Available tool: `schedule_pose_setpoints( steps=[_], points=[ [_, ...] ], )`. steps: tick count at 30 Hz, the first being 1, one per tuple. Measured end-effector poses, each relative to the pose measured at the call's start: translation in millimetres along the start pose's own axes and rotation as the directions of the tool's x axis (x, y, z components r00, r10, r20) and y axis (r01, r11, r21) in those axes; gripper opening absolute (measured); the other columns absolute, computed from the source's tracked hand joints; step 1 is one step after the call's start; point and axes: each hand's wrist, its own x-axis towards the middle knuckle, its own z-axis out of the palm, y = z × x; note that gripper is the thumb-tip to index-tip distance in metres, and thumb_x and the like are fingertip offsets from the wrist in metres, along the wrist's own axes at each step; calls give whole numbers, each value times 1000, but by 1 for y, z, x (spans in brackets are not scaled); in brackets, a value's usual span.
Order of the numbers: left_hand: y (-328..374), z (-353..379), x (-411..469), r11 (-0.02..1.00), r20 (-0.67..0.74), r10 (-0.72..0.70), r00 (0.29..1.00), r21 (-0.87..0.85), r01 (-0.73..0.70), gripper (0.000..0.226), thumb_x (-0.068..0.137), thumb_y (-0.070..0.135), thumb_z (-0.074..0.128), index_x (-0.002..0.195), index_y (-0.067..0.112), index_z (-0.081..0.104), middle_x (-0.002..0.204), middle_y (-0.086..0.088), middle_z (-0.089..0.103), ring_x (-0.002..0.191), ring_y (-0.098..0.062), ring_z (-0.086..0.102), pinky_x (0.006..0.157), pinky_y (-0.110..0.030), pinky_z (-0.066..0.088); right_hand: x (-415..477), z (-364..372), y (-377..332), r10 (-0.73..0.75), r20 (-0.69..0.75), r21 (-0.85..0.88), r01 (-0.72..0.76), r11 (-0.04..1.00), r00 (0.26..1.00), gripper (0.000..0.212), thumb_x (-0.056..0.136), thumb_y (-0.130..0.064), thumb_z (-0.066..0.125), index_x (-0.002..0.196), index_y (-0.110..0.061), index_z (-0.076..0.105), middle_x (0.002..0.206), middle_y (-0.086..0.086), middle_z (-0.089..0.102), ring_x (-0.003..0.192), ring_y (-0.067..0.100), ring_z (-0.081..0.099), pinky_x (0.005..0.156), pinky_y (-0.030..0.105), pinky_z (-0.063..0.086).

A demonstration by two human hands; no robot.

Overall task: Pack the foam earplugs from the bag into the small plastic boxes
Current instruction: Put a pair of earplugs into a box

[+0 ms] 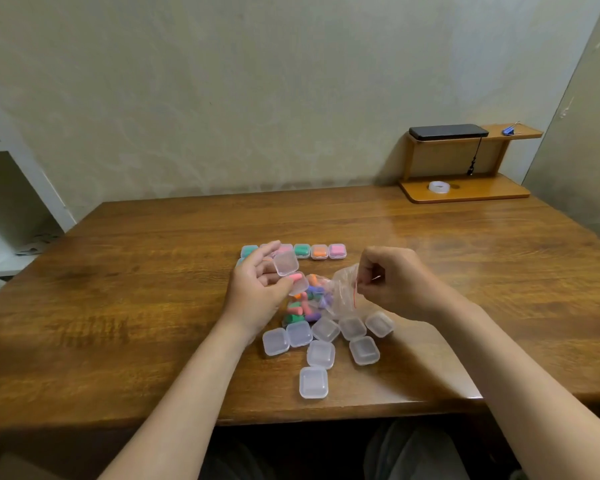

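Head view, nearest first: a cluster of closed empty boxes (313,382) lies by my edge of the table (136,306). Just beyond them rests the bag (342,292), its belly full of mixed-colour earplugs (307,308).

My right hand (392,282) pinches the bag's mouth at the red seal strip, fingers curled tight on the film and lifting that end. My left hand (257,289) cradles an open box (286,264) above the bag, lid hinged up, fingers and thumb wrapped round it. A pink earplug (295,278) sits in its tray. A second may lie under it, but the clear plastic blurs that.

To finish this box cleanly I'd hold the tray level so nothing rolls out. I'd tuck the foam below the rim, then fold the lid down with the thumb until it seats; foam caught on the rim would likely spring it open. The bag's mouth should stay raised so nothing spills.

Farther off, behind the left hand, stands the row of filled boxes (319,251); the finished one belongs beside them. A wooden shelf (465,192) sits at the far right corner.
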Motion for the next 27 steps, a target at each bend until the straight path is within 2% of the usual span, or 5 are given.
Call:
schedule_pose_setpoints(
  steps=[6,10,16,20,27],
  points=[
    [-12,-4,7,992,-25,-100,995,71,101,61,78,6,84,133,19,61,122,-1,70,110,-14,68,92,-34,59,7,12,5,-17,158,-37,23,999,987,33,90,-18,71,59,-24,61,63,-4,59,56,9,48,56,30,47],
    [-13,-5,7,990,-10,-110,994,87,111,52,81,3,80,128,21,65,119,5,69,107,-8,66,84,-28,61,12,19,5,4,199,-82,12,997,980,42,97,-27,62,56,-21,54,61,-7,51,54,11,42,52,23,36],
    [-12,1,7,989,-14,-134,991,61,135,44,83,4,78,122,22,68,108,13,67,104,-6,65,89,-35,61,20,29,4,43,243,-156,-5,988,969,10,83,-9,66,76,-15,70,83,1,69,76,19,63,71,38,56],
    [-17,3,9,985,-32,-171,985,19,172,39,83,5,78,115,27,70,111,9,70,107,-10,67,88,-41,61,22,34,-5,92,258,-165,-50,985,962,19,84,-15,71,67,-22,64,76,-2,64,68,15,59,61,27,53],
    [-20,1,6,966,-46,-245,968,-97,239,34,83,1,77,102,29,71,107,-1,74,103,-18,72,85,-44,62,25,44,0,94,289,-74,-75,994,953,28,93,-23,62,65,-21,59,74,-2,62,65,14,56,59,32,49]
  ],
)
